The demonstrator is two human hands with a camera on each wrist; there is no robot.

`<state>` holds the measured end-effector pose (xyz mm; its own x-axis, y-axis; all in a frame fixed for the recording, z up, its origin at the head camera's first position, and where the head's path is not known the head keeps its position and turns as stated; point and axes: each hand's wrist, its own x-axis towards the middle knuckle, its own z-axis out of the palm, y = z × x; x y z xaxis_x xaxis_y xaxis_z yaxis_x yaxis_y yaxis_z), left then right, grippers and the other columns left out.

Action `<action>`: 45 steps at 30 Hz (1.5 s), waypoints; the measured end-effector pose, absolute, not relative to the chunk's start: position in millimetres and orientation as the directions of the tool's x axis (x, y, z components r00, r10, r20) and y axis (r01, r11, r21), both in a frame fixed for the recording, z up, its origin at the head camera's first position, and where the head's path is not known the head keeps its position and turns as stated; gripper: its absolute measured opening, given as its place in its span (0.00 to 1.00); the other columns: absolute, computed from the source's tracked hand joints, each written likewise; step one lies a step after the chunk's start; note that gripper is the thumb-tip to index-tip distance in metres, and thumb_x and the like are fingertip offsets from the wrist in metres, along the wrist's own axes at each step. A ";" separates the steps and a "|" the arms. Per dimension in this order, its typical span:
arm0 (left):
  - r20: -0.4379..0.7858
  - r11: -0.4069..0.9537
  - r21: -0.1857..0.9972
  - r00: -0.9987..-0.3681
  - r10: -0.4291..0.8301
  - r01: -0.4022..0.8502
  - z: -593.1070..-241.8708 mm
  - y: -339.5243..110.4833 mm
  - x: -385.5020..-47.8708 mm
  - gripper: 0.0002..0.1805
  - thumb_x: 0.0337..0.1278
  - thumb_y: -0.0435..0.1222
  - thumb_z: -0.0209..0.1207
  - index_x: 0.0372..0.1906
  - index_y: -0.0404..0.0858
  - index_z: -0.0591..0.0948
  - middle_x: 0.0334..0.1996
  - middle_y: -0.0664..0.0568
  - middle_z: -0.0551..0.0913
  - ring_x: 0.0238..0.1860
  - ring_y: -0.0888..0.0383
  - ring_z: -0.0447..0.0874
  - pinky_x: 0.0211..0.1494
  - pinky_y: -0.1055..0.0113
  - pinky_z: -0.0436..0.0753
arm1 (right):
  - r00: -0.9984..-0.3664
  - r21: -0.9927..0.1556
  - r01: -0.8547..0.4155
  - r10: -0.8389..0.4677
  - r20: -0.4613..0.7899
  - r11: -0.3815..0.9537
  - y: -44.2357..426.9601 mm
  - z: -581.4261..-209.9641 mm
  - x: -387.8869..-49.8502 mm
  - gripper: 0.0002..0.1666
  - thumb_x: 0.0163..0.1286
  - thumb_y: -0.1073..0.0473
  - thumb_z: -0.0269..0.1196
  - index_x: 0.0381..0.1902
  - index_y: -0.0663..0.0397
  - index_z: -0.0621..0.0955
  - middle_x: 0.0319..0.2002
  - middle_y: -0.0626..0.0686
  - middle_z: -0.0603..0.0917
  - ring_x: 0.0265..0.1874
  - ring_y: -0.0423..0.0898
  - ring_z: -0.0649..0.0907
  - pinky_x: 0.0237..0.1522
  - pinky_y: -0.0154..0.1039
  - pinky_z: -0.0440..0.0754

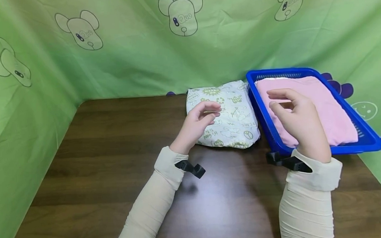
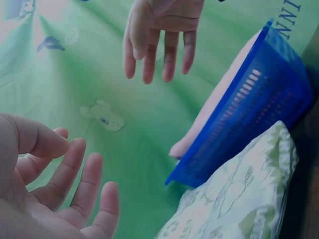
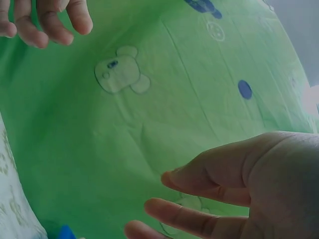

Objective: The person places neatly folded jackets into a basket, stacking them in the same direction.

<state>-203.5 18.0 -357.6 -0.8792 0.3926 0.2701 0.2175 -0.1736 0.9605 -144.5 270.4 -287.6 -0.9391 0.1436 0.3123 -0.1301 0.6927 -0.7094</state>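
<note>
In the head view a white bundle with green print [image 1: 232,120] lies on the table, with my left hand [image 1: 198,124] in front of its left part, fingers loosely bent and holding nothing. A folded pink cloth [image 1: 327,109] lies in a blue basket [image 1: 364,139]; my right hand [image 1: 300,121] is over its near left part, thumb and fingers apart, nothing between them. The left wrist view shows the left hand [image 2: 55,184] raised beside the printed bundle [image 2: 244,199]. In the right wrist view the right hand [image 3: 239,189] is empty too.
A brown wooden table [image 1: 93,166] extends under both arms. Green fabric with bear-head drawings [image 1: 149,60] hangs behind the table and along its sides. The basket stands at the back right, close beside the bundle.
</note>
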 end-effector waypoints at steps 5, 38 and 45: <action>0.257 -0.158 0.964 -0.900 0.352 0.214 -359.4 9.9 -204.4 0.15 0.69 0.24 0.51 0.56 0.30 0.79 0.55 0.40 0.81 0.56 0.47 0.82 0.56 0.58 0.82 | -0.945 -0.699 -0.151 0.105 0.310 0.699 257.4 -294.3 -148.2 0.21 0.75 0.55 0.57 0.62 0.55 0.81 0.57 0.59 0.83 0.47 0.40 0.80 0.48 0.29 0.72; -0.028 0.033 0.999 -0.991 0.129 -0.024 -409.0 -8.2 -233.5 0.38 0.59 0.26 0.53 0.77 0.43 0.62 0.76 0.36 0.57 0.75 0.37 0.56 0.76 0.49 0.61 | -0.982 -0.518 0.161 0.084 -0.169 0.840 228.6 -364.5 -197.4 0.46 0.75 0.47 0.53 0.79 0.66 0.49 0.70 0.81 0.57 0.68 0.80 0.59 0.65 0.74 0.59; -0.080 -0.009 0.997 -0.986 0.145 -0.082 -419.2 -11.9 -237.2 0.39 0.61 0.28 0.56 0.77 0.45 0.61 0.77 0.38 0.55 0.77 0.47 0.53 0.69 0.46 0.68 | -0.974 -0.553 0.202 0.109 -0.197 0.808 236.0 -378.7 -205.1 0.52 0.76 0.44 0.54 0.81 0.62 0.40 0.74 0.79 0.50 0.72 0.76 0.54 0.68 0.72 0.57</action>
